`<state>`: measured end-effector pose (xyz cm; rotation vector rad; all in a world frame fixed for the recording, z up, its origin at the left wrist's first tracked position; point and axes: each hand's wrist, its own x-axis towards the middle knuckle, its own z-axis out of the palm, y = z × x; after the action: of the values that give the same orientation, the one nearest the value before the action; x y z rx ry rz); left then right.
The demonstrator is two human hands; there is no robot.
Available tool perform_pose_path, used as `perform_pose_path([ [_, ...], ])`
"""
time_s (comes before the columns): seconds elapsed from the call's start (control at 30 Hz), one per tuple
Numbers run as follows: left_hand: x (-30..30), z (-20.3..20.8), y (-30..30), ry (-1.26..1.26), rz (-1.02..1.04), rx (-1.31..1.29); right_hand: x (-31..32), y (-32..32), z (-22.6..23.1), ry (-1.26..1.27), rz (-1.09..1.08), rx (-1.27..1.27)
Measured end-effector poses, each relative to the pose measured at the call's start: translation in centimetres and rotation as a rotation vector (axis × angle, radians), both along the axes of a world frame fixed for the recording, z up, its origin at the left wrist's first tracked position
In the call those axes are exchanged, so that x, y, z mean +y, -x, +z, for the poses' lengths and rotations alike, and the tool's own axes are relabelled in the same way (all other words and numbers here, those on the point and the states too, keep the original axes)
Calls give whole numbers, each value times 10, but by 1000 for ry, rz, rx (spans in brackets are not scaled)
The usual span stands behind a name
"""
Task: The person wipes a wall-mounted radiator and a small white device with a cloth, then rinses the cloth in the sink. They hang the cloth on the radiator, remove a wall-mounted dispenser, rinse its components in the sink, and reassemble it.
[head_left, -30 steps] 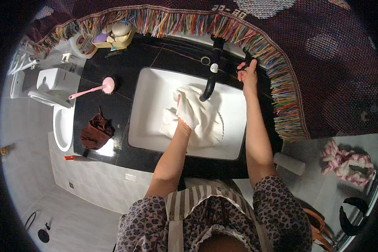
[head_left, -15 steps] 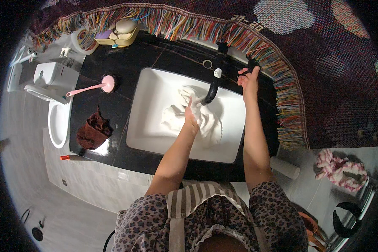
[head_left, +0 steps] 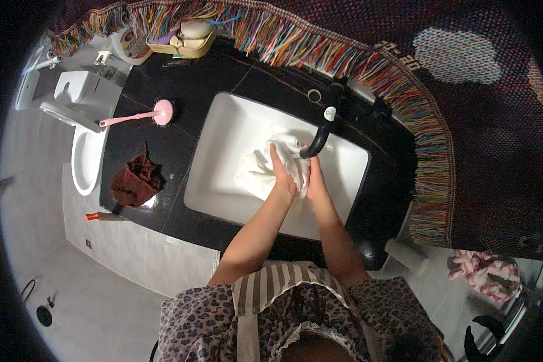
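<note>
A white cloth (head_left: 254,171) lies bunched in the white rectangular sink (head_left: 217,130), beneath the curved black tap (head_left: 321,140). My left hand (head_left: 285,180) grips the cloth from the left, its thumb lying over a fold. From the right, my right hand (head_left: 314,181) closes on the same cloth just under the spout; the tap and the fabric partly cover its fingers. The two hands are close together with folds of cloth between them. Whether water is running cannot be made out.
Left of the sink, a pink-handled round brush (head_left: 162,113) and a dark brown cloth (head_left: 137,183) lie on the black counter (head_left: 181,145). A yellow tray (head_left: 184,47) with soap-like pieces stands at the back. A fringed woven cover (head_left: 464,139) hangs along the back and right.
My right hand has come from a black fitting at the counter's back right down into the sink, onto the white cloth. My left hand has stayed on the cloth. The view has shifted slightly.
</note>
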<state>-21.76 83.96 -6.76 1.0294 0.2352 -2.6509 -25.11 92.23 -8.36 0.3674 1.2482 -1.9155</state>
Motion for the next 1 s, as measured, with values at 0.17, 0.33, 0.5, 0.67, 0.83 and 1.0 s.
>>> perform_pose_path([
  [0.17,-41,-37,-5,1080,-617,-480,16,-3,4,-320,694,200],
  [0.33,-112,-82,-33,1068,-677,-620,29,39,-2,-643,834,260],
  [0.5,-83,-51,-31,494,-377,-226,-1,29,15,-303,328,174],
  [0.67,-51,-44,-12,60,-488,-11,-21,-18,54,-312,547,250],
  [0.83,-39,-58,-3,246,-255,80,-14,-49,43,-451,590,969],
  [1.0,-17,-75,-10,42,-258,13,-38,-27,30,-1156,678,881],
])
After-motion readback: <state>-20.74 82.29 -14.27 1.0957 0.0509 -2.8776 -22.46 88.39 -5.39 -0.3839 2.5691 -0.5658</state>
